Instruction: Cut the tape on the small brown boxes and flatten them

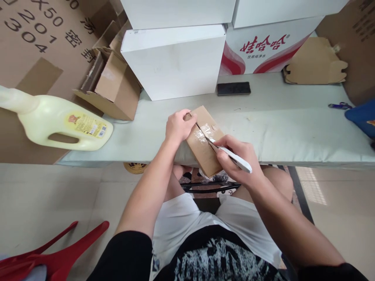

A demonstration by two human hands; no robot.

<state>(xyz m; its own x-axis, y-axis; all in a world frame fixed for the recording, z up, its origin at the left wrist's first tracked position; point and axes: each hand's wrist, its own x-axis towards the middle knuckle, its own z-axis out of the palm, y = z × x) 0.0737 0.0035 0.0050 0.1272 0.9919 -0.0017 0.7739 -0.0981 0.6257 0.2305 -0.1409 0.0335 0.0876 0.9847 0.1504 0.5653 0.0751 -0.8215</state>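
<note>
Brown box (205,156): mid-view, lying on the front edge of the table (272,121), its near end jutting out over the person's lap; its length runs roughly from 11 o'clock to 5 o'clock.
Tape (201,134): clear and shiny, stuck across the top of the box, with a dark slit running through it.
Left hand (179,127): at 10 o'clock from the middle of the box, fingers curled and thumb bent in, gripping its far end beside the slit.
Right hand (247,151): at 4 o'clock, closed firmly round the knife.
Knife (241,162): white handle pointing to 4 o'clock, blade to 10, its front end at the slit by the tape.
Phone (233,88): dark, at 1 o'clock, lying flat near the printed carton (263,50).
White carton (172,66): at 11 o'clock, beyond the left hand.
Open carton (118,86): at 10 o'clock, flaps up.
Bottle (58,111): pale yellow, at 9 o'clock, well apart from the box.
Pen-like thing (340,105): at 3 o'clock, just beside something blue (363,117); too small to identify.
Red stool (73,246): at 8 o'clock, below table height, partly cut off.
</note>
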